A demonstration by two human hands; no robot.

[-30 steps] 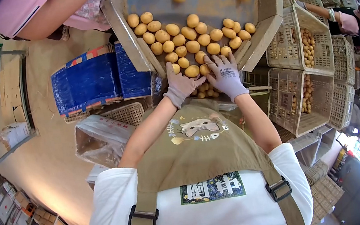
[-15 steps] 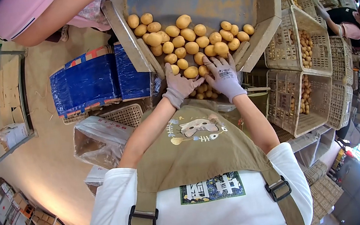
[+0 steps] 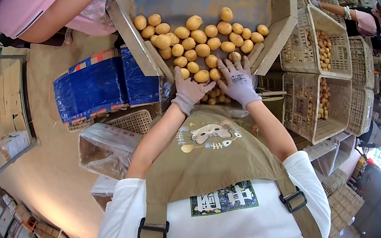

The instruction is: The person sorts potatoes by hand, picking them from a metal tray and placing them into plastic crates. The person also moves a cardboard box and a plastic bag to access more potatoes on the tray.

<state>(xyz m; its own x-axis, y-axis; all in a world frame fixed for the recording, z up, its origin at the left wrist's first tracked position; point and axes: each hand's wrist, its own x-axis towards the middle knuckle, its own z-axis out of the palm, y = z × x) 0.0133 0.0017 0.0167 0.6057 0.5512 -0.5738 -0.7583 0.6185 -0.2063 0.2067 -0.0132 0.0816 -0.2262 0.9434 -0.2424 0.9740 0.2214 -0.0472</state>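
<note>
Smooth, rounded yellow potatoes (image 3: pixel 202 50) are heaped at the narrow mouth of a metal surface (image 3: pixel 171 2), whose grey sheet is marked by rusty patches. Thin, pale knit gloves are worn on both hands. The left hand (image 3: pixel 190 89) is laid palm down with its fingers parted and its thumb stretched inward; the right hand (image 3: pixel 237 82) is likewise spread, its fingertips set against a potato. Neither is clamped on anything.

The mouth is bounded by slanting boards, left (image 3: pixel 132 40) and right (image 3: pixel 280 39); open room is left on the sheet behind the heap. More potatoes (image 3: pixel 217 97) are seen below the mouth, between the wrists.

The right side is crowded by slatted plastic crates (image 3: pixel 294 101), partly filled. At left, blue-wrapped boxes (image 3: pixel 91 86) are placed beside the chute, and the upper corner is taken up by a co-worker's arm (image 3: pixel 65 10).
</note>
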